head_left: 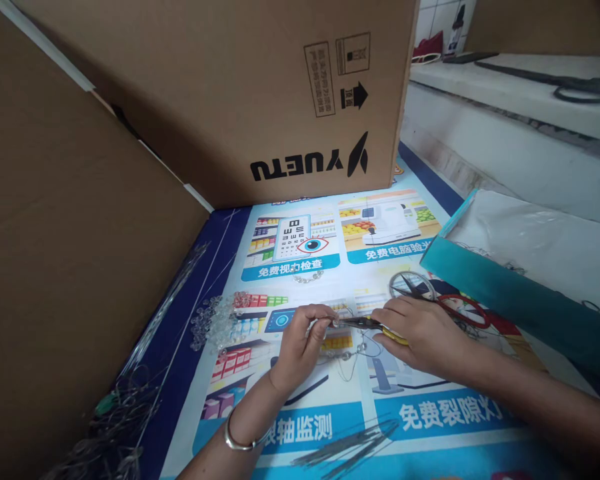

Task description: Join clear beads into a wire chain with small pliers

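My left hand (pixel 300 340), with a silver bangle on the wrist, pinches the end of a thin beaded wire (pixel 347 355) between thumb and fingertips. My right hand (pixel 425 337) is closed round yellow-handled pliers (pixel 364 323), whose narrow jaws point left and meet the wire at my left fingertips. Whether the jaws grip the wire or a bead is too small to tell. Clear round beads hang on the wire below the pliers. Left of my hands lies a pile of clear beads (pixel 219 321), and beyond them a short curved bead strand (pixel 308 277).
A teal box (pixel 485 288) with a plastic lining stands at right. Near it lie red-handled scissors (pixel 463 311). Cardboard (pixel 220 87) walls the back and left. Tangled wire (pixel 125 407) lies lower left, dark wire lengths (pixel 350 448) in front. Black scissors (pixel 580 88) rest on the ledge.
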`<state>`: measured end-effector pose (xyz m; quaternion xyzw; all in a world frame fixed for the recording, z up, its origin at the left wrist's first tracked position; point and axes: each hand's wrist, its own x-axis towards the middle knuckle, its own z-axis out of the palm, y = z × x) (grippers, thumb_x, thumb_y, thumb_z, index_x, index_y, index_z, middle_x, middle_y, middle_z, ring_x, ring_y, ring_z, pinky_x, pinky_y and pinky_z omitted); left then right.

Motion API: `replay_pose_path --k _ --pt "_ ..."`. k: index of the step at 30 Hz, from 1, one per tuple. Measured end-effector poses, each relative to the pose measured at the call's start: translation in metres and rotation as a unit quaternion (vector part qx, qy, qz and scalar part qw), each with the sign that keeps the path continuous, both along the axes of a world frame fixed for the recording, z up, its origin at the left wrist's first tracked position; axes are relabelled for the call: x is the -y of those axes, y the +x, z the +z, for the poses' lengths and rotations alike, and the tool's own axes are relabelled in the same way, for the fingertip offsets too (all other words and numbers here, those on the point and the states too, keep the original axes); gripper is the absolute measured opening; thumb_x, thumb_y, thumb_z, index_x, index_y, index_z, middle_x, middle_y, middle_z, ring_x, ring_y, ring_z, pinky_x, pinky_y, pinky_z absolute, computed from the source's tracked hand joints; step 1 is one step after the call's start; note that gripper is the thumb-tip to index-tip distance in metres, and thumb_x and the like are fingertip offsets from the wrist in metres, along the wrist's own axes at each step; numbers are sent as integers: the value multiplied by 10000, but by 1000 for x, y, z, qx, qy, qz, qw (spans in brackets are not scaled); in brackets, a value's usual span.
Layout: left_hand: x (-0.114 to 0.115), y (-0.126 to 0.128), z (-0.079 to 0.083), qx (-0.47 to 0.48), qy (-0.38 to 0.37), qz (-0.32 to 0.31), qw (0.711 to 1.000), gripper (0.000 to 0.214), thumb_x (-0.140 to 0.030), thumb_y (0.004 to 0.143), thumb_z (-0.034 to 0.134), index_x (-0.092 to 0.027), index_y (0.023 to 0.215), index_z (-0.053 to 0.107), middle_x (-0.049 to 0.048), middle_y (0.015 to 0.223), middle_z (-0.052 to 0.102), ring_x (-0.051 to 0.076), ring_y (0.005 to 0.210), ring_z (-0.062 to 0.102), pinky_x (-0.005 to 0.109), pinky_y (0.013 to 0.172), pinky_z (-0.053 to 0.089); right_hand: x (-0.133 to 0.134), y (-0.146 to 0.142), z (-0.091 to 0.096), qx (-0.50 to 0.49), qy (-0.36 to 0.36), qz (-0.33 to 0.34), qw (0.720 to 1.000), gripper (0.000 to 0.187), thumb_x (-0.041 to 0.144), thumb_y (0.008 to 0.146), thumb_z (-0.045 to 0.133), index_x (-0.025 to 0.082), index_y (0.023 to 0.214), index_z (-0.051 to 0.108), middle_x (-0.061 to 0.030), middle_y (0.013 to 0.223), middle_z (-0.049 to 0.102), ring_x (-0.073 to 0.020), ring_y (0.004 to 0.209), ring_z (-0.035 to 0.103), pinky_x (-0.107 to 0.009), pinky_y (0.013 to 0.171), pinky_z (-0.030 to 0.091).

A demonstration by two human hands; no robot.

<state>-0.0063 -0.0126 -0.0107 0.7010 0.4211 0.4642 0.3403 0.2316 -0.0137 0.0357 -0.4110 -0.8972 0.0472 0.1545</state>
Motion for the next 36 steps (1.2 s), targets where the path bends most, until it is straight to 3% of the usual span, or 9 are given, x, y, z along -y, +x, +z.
replay_pose_path --k 8,21,31,36 --pt "-3 -2 0 -47 2 3 999 103 -200 815 575 -184 911 540 49 875 605 165 846 580 304 771 472 1 0 1 26 6 -3 1000 285 353 863 482 178 1059 593 -96 914 625 -214 853 559 -321 736 442" --pt "-3 -2 1 29 -104 -1 994 119 -227 796 611 -173 892 565 51 881 618 161 847 587 288 767 474 3 -3 2 45 22 -3 999 265 339 861 488 177 1032 609 -85 858 618 -206 808 559 -310 688 409" --pt "-2 1 6 18 -118 -1 993 113 -236 792 611 -167 868 565 53 861 620 164 826 588 284 752 472 4 -4 6 73 -4 -8 997 260 343 898 429 179 1012 596 -65 859 597 -199 808 545 -302 672 378" --pt "-3 1 6 -17 -61 -7 998 90 -204 823 568 -182 910 576 41 879 617 154 840 578 278 759 456 6 -5 6 101 3 -9 995 260 336 898 428 161 1003 589 -82 857 582 -211 820 524 -314 687 365"
